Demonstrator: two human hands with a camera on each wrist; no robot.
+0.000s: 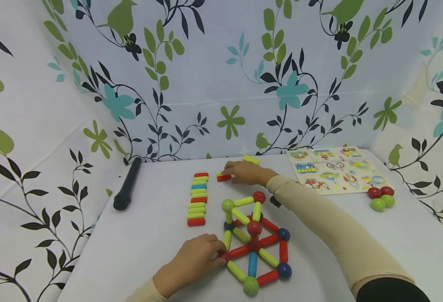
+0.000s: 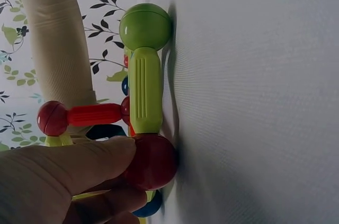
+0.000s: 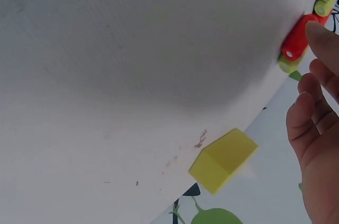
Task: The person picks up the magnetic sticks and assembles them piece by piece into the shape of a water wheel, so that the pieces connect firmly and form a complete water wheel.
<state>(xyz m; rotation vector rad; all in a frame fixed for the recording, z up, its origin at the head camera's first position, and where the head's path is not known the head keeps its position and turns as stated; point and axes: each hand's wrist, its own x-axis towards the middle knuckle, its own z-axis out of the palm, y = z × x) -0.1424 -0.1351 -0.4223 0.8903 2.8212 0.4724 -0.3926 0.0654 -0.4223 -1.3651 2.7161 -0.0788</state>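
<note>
On the table stands a magnetic stick-and-ball frame, with red, blue and yellow-green rods joined by balls around a central red ball (image 1: 254, 228) raised on a short rod. My left hand (image 1: 195, 262) pinches the red ball (image 2: 152, 161) at the frame's left corner, thumb on its near side. A yellow-green rod (image 2: 145, 90) runs from that ball to a green ball (image 2: 145, 26). Further back, my right hand (image 1: 245, 173) reaches to a red rod (image 3: 297, 37) lying beside a yellow-green rod (image 3: 287, 65). Its thumb overlaps the red rod's end; the fingers are loosely bent.
Left of the frame lies a column of several loose rods (image 1: 197, 200). A black microphone (image 1: 127, 184) is at the far left. A yellow block (image 3: 223, 160) sits near the back edge. At right are a picture board (image 1: 338, 171) and red and green balls (image 1: 382, 198).
</note>
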